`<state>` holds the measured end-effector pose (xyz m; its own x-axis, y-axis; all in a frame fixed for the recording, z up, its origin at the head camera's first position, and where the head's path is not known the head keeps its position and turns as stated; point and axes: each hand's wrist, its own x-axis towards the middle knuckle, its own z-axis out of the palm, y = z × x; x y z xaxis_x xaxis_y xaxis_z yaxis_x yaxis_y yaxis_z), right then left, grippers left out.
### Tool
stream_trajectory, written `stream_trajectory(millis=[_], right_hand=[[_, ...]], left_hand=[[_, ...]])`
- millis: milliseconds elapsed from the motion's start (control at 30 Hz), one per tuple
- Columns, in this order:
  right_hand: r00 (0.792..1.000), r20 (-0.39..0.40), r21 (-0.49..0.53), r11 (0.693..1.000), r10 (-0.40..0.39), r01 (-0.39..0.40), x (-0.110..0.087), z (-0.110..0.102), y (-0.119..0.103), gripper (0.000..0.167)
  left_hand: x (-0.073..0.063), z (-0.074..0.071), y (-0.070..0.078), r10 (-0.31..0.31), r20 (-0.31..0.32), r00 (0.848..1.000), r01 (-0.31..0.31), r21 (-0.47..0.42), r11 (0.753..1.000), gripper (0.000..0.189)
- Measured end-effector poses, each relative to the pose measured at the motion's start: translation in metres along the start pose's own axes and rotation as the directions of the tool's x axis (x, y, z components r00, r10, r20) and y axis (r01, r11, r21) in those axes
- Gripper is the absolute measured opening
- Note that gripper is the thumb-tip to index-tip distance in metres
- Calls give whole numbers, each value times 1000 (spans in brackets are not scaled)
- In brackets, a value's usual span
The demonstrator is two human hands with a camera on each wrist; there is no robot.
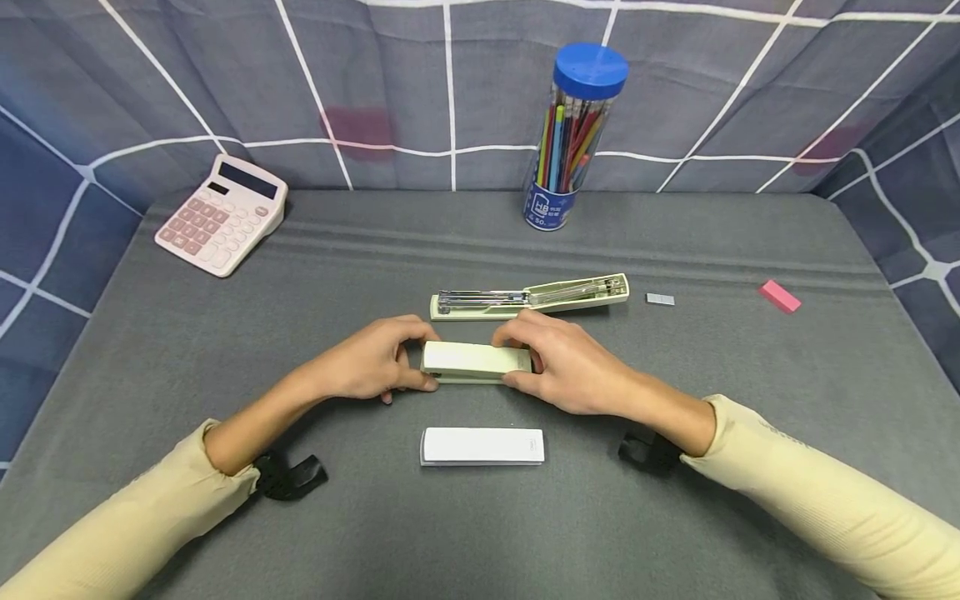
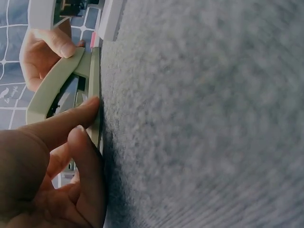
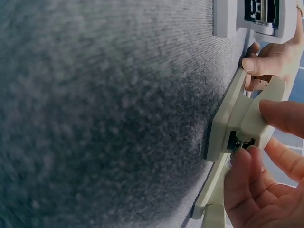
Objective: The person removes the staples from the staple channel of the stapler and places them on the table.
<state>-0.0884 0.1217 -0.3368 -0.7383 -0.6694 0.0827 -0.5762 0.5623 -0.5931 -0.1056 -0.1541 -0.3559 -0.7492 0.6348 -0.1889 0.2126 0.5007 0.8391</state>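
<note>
1. Head view: the person's left hand and right hand are gripping opposite ends of a pale green plastic stapler, which is lying crosswise mid-table on a dark grey cloth; prob. both are steadying it. An opened-out pale green stapler is lying just behind, metal channel showing; a long white stapler is resting in front. A silvery staple strip, pink rectangular eraser, pink-and-white calculator & blue-lidded clear pencil tube are sitting farther out, prob. leaving working room.

2. L wrist view: the left hand is pinching low, nr the flat green base, while the curved upper arm is slanting above; prob. a low hold for stability.

3. R wrist view: the right hand's fingers are bracketing the stapler's end around a dark slot w/ metal inside; can't tell if they're pressing anything there.
</note>
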Motion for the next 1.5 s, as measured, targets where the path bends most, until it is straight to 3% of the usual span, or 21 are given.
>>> stream_trajectory(millis=[300, 633, 833, 1167, 1500], right_hand=[[1000, -21, -75, 997, 22, -23, 8, 6, -4, 33], [995, 8, 75, 993, 96, -96, 20, 19, -21, 37], [990, 17, 95, 985, 140, -141, 23, 25, -23, 42], [992, 8, 81, 988, 128, -129, 25, 30, -23, 31], [993, 10, 91, 989, 114, -114, 24, 30, -24, 30]], left_hand=[[4, -2, -2, 1, 5, 1000, -1, 16, 1000, 35], [3, -1, -3, -33, 8, 999, 33, -6, 999, 36], [3, -1, -1, -37, -1, 999, 37, -9, 999, 39], [3, -1, 0, -36, -8, 999, 36, -2, 999, 35], [2, -2, 0, -31, -19, 999, 31, -20, 999, 29]])
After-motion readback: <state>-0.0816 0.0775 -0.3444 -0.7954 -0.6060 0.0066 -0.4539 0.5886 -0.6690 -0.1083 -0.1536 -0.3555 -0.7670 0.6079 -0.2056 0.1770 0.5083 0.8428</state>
